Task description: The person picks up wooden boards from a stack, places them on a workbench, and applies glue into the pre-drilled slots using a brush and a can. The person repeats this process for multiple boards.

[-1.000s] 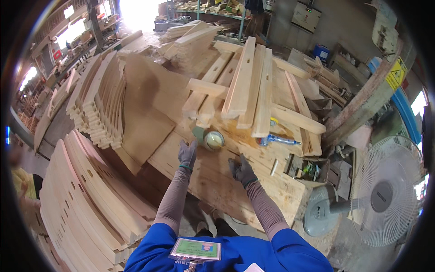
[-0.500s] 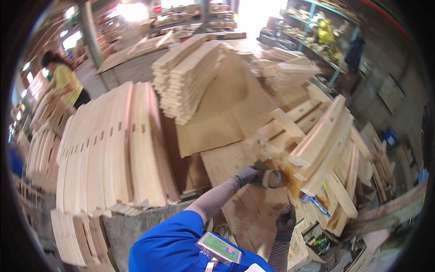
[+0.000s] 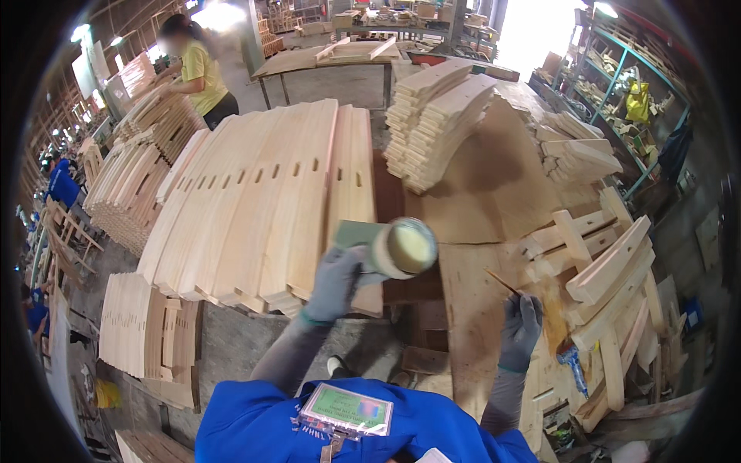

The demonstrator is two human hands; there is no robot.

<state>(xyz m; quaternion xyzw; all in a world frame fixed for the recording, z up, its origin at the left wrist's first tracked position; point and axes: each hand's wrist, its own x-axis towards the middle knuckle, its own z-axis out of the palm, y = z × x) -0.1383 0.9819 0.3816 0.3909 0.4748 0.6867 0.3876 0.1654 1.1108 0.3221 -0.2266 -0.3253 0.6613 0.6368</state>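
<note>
My left hand, in a grey glove, is closed round an open can of pale yellow liquid, tilted so its mouth shows. A flat green pad sticks out beside the can from the same hand. Both are by the near right end of a row of pale slotted boards. Over the plywood bench top, my gloved right hand pinches a thin brown stick pointing up and left; whether it has a brush tip I cannot make out.
Curved boards are stacked on brown cardboard. At right lies a pile of joined wooden pieces, with a blue bottle-like item beside it. A person in yellow handles boards at far left. A teal shelf stands at back right.
The view has swung left. My left hand has brought the can and green pad away from the wood pile, toward the slotted boards. The stick in my right hand now shows.
</note>
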